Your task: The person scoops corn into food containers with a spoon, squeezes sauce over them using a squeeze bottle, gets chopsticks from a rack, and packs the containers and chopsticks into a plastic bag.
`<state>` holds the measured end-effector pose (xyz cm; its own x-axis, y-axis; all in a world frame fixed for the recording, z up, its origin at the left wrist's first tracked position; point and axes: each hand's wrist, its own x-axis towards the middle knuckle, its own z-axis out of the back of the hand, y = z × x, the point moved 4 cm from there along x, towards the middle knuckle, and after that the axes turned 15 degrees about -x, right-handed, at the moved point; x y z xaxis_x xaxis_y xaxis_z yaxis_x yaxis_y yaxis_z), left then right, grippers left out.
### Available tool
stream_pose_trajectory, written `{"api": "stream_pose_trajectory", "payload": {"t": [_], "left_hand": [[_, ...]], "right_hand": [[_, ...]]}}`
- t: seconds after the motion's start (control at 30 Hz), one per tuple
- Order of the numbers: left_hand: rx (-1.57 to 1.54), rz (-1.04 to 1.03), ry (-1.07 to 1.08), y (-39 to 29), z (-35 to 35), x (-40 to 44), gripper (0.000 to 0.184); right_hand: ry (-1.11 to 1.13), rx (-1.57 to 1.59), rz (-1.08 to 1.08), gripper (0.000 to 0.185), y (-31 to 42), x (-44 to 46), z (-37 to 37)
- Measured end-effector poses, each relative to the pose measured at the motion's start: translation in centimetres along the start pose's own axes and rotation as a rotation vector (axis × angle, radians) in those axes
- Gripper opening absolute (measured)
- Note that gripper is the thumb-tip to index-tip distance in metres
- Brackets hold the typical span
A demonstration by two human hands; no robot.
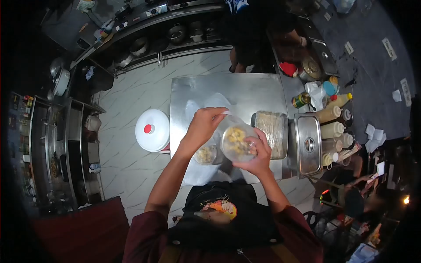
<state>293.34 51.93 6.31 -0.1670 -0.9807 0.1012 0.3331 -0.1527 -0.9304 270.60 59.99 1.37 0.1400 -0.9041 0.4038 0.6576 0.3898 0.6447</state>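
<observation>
Over the steel table point(263, 85), a see-through plastic bag point(236, 139) with yellowish food pieces inside is held up between my hands. My left hand point(205, 127) pinches its top edge between thumb and fingers. Wrapped around the side of the bag is my right hand point(258, 154), its fingers curled against the food. A second clear, rounded package point(206, 154) of similar pale pieces rests on the table below my left forearm. I cannot make out exactly what the food is.
To the right sit a plastic-covered tray point(271, 131), a lidded steel pan point(308, 144) and several squeeze bottles point(331, 115). A white round-lidded container point(151, 130) stands left of the table. Another person point(245, 39) is beyond the far edge.
</observation>
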Motion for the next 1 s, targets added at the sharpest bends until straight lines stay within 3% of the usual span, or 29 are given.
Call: {"api": "stream_pose_trajectory", "payload": {"t": [0.07,0.23,0.3,0.37,0.4,0.5,0.57,0.63,0.7,0.73,0.8,0.83,0.9,0.97,1.0], "left_hand": [[-0.039,0.015,-0.007,0.2,0.8,-0.2,0.027],[-0.035,0.321,-0.045,4.7,3.5,-1.4,0.035],[-0.073,0.397,-0.097,7.3,3.5,-1.7,0.035],[-0.174,0.321,-0.118,6.4,2.1,-1.7,0.039],[-0.223,0.280,-0.130,5.9,1.4,-1.7,0.041],[-0.260,0.320,0.038,5.7,-0.6,-3.5,0.049],[-0.234,0.412,0.287,1.3,0.4,-6.2,0.057],[-0.150,0.189,0.454,-0.8,2.0,-9.4,0.057],[-0.290,-0.016,0.519,0.4,5.0,-11.6,0.048],[-0.468,0.041,0.307,3.7,7.9,-12.5,0.043],[-0.534,0.176,-0.223,8.4,11.3,-11.4,0.042],[-0.418,0.254,-0.540,9.5,12.6,-9.9,0.043],[-0.662,0.154,-0.566,14.5,11.1,-6.4,0.057],[-1.027,0.405,-0.300,18.6,8.0,-4.9,0.067],[-1.087,0.573,-0.327,20.0,6.2,-5.0,0.067]], "right_hand": [[-0.110,-0.034,-0.007,0.080,0.0,1.4,-3.2],[-0.200,-0.107,0.005,0.076,-1.4,2.8,-10.6],[-0.098,-0.115,0.027,0.074,-2.3,2.8,-13.2],[-0.018,-0.160,0.090,0.077,-3.1,3.2,-15.2],[0.019,-0.198,0.136,0.065,-3.5,3.2,-16.4],[0.124,0.572,-0.491,0.061,-7.7,1.1,-21.1],[0.176,0.602,-0.556,0.060,-8.5,0.0,-22.4],[0.218,0.614,-0.604,0.060,-8.5,-1.5,-22.8],[0.248,0.633,-0.653,0.060,-8.3,-3.4,-22.9],[0.250,0.642,-0.670,0.060,-8.2,-4.0,-22.9],[0.247,0.664,-0.698,0.059,-8.0,-5.0,-22.9],[0.242,0.669,-0.710,0.059,-8.0,-5.3,-23.0],[0.224,0.678,-0.718,0.059,-7.9,-5.3,-23.3],[0.198,0.682,-0.730,0.059,-7.8,-5.1,-23.6],[0.177,0.686,-0.739,0.058,-7.9,-4.9,-23.6]]}}
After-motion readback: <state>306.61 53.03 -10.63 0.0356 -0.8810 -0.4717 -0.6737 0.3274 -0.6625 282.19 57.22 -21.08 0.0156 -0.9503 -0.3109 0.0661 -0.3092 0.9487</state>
